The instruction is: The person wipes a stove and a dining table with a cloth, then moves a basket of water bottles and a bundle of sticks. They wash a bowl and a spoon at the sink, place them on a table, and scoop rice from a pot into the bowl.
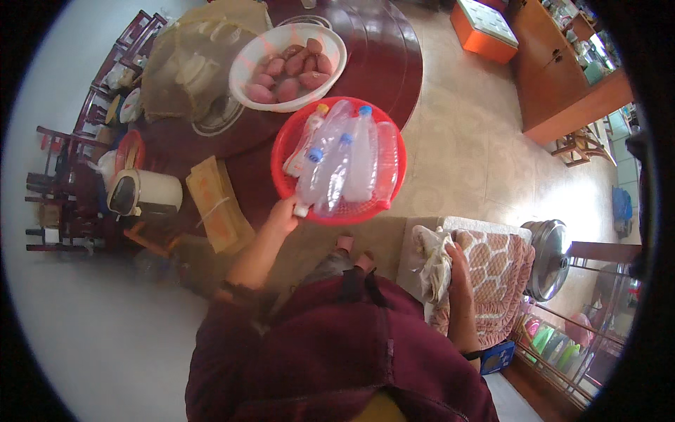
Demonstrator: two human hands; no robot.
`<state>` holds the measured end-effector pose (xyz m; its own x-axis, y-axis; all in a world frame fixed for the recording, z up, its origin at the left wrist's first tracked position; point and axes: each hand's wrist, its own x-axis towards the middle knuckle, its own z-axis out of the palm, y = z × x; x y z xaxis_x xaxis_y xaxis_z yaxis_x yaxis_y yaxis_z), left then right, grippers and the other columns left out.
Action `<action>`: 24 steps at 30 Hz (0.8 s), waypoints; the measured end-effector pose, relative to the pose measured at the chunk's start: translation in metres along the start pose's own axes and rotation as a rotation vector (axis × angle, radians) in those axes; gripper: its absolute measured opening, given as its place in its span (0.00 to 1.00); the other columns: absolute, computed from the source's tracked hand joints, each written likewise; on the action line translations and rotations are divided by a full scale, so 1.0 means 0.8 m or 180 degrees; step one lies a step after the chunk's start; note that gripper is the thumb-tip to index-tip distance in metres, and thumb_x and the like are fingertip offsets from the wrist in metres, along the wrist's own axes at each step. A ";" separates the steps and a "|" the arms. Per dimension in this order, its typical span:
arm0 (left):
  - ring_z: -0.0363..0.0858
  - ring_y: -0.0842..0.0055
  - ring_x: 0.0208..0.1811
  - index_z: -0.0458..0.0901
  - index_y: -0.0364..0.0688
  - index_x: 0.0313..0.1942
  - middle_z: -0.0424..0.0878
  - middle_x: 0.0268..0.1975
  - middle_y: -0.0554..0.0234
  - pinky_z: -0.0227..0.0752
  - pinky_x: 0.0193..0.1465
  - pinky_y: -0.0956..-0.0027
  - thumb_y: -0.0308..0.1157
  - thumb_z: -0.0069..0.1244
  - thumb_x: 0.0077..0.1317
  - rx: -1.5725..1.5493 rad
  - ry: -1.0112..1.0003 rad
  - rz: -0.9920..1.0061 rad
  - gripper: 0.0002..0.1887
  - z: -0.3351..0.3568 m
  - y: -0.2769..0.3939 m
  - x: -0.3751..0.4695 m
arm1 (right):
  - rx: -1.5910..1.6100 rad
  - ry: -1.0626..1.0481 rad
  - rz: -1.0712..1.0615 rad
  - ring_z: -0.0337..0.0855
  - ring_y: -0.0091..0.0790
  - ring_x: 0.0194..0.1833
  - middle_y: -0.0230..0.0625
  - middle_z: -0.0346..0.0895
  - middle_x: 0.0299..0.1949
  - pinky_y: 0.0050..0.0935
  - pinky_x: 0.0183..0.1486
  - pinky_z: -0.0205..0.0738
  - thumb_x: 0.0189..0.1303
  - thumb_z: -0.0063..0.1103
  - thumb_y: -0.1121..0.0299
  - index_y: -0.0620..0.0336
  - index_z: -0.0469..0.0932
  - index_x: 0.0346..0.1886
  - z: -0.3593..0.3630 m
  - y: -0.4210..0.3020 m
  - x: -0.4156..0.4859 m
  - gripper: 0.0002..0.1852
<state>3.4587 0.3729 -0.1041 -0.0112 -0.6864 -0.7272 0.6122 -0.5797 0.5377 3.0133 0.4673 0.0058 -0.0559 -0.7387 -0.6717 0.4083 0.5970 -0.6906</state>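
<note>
My left hand point(285, 215) grips the near left rim of a red plastic basket point(277, 182). Inside the basket lie several plastic bottles point(361, 163), some with blue caps, one with a yellow cap. At its far left edge stands a white basin point(237, 87) of reddish-brown tubers point(287, 89). My right hand point(459, 266) is closed on a crumpled whitish cloth point(436, 264), above a folded brown and white patterned textile point(488, 269) on a pale padded surface. My right fingertips are partly hidden by the cloth.
The round dark red table point(385, 47) bears a mesh food cover point(179, 68) and a bundle of yellow paper point(219, 205). A cream appliance point(153, 192) is at left. To the right are a large lidded metal pot point(551, 261) and a metal rack point(569, 337); an orange box point(482, 45) stands farther off.
</note>
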 end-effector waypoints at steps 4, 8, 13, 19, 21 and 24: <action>0.79 0.72 0.38 0.76 0.38 0.40 0.78 0.34 0.62 0.76 0.45 0.64 0.26 0.48 0.58 0.0519 0.0116 0.0476 0.08 -0.085 -0.012 -0.039 | -0.0625 -0.0228 -0.0681 0.79 0.29 0.45 0.36 0.78 0.44 0.30 0.46 0.74 0.67 0.50 0.62 0.61 0.72 0.57 -0.008 -0.012 0.012 0.19; 0.78 0.75 0.34 0.76 0.41 0.40 0.77 0.33 0.67 0.75 0.40 0.69 0.27 0.48 0.60 0.1091 0.0632 0.0901 0.07 -0.174 -0.027 -0.098 | -0.0025 -0.0181 0.0022 0.79 0.31 0.46 0.38 0.78 0.46 0.31 0.47 0.75 0.67 0.48 0.63 0.62 0.71 0.58 0.002 -0.042 0.058 0.20; 0.77 0.79 0.31 0.76 0.45 0.42 0.77 0.34 0.73 0.76 0.36 0.74 0.28 0.47 0.63 0.1405 0.1281 0.1378 0.07 -0.233 -0.045 -0.148 | -0.0427 -0.0601 -0.0026 0.79 0.31 0.44 0.38 0.77 0.44 0.30 0.45 0.75 0.65 0.48 0.64 0.62 0.69 0.59 0.054 -0.091 0.132 0.21; 0.80 0.78 0.37 0.76 0.44 0.50 0.80 0.40 0.71 0.79 0.38 0.69 0.34 0.47 0.68 -0.0483 0.1237 0.0830 0.12 -0.207 -0.029 -0.158 | -0.2276 -0.1302 -0.0649 0.77 0.33 0.46 0.40 0.77 0.46 0.33 0.49 0.72 0.63 0.52 0.64 0.63 0.67 0.60 0.181 -0.147 0.230 0.23; 0.80 0.77 0.36 0.77 0.44 0.48 0.80 0.39 0.71 0.79 0.36 0.69 0.35 0.48 0.68 0.0205 0.1550 0.1001 0.11 -0.205 -0.034 -0.149 | -0.3535 -0.1403 -0.1034 0.79 0.51 0.50 0.53 0.77 0.50 0.41 0.52 0.72 0.60 0.55 0.61 0.60 0.68 0.58 0.229 -0.145 0.259 0.24; 0.80 0.76 0.34 0.77 0.43 0.45 0.80 0.37 0.69 0.79 0.35 0.68 0.35 0.48 0.68 0.0208 0.1821 0.1074 0.09 -0.214 -0.048 -0.142 | -0.4652 -0.2051 -0.2668 0.75 0.52 0.53 0.48 0.72 0.55 0.47 0.54 0.73 0.54 0.60 0.63 0.57 0.71 0.57 0.295 -0.103 0.295 0.26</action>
<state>3.5722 0.5485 -0.1150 0.6048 -0.5041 -0.6165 0.4592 -0.4118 0.7871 3.1811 0.1699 -0.0325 0.6676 -0.7372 -0.1038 -0.6073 -0.4587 -0.6487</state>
